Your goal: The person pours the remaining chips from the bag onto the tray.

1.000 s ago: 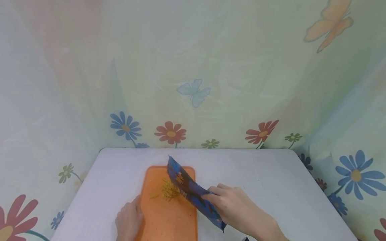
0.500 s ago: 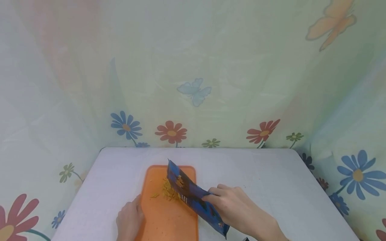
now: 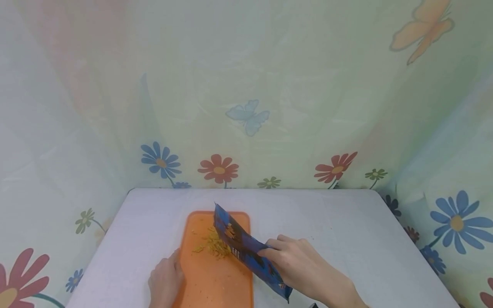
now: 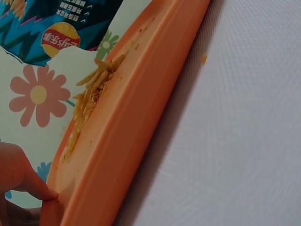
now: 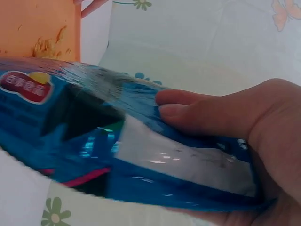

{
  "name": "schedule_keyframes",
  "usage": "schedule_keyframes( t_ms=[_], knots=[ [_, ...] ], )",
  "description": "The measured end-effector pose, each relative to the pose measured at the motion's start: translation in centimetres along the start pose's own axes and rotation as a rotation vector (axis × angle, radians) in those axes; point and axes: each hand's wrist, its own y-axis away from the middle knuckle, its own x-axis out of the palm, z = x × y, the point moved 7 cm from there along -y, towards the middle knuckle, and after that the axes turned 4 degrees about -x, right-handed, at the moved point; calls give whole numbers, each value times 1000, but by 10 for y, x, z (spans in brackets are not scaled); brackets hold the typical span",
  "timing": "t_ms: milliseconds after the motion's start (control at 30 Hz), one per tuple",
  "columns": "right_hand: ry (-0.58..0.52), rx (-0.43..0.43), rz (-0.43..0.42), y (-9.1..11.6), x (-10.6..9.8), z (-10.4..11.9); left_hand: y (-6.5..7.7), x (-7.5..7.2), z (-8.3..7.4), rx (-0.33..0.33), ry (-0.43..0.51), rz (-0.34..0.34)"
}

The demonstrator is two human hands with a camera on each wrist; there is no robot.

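My right hand (image 3: 294, 259) grips a blue chip bag (image 3: 254, 252), thumb on one face in the right wrist view. The bag slants over the right part of an orange tray (image 3: 215, 284), its far end above a heap of yellow-brown potato sticks (image 3: 217, 246). Whether the bag's mouth is open is hidden. My left hand (image 3: 165, 280) holds the tray's left edge; in the left wrist view a fingertip (image 4: 49, 194) presses on the rim. That view also shows the potato sticks (image 4: 91, 96) lying inside, with a Lay's logo on the bag (image 4: 61, 33).
The tray lies on a white table (image 3: 327, 239), left of its middle. A small yellow crumb (image 4: 204, 59) sits on the table beside the tray. A flowered curtain (image 3: 277, 149) stands around the back and sides. A small dark object (image 3: 313, 305) peeks in at the bottom edge.
The chip bag's far end has dipped slightly, and its near end has shifted a little down and right. The heap of potato sticks looks a bit more spread out. My left hand stays put.
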Motion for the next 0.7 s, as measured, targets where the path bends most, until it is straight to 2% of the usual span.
schedule_keyframes(
  t_ms=[300,567,700],
  knots=[
    [7,-11,-23,-1,-3,2,0,0,0,27,7,-21],
    [3,-5,-5,-1,-2,2,0,0,1,12,14,-8],
    [18,-19,-29,-1,-3,3,1,0,1,18,13,-14]
  ],
)
